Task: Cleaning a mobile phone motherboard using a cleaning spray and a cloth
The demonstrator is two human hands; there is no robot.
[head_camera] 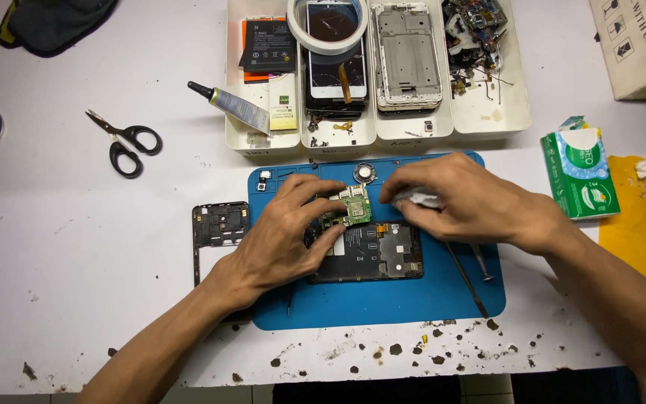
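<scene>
My left hand (285,232) holds a small green circuit board (356,207) by its left side, tilted up above an opened black phone body (375,254) on a blue work mat (383,303). My right hand (465,198) is shut on a crumpled white tissue (417,198) and presses it at the board's right edge. A small round silver part (364,173) lies on the mat just behind the board.
A black phone frame (218,224) lies left of the mat. Two slim tools (466,278) rest on the mat's right. White trays (383,131) behind hold phone parts and a tape roll (328,26). Scissors (125,141), a glue tube (229,106) and a green tissue pack (581,172) lie around.
</scene>
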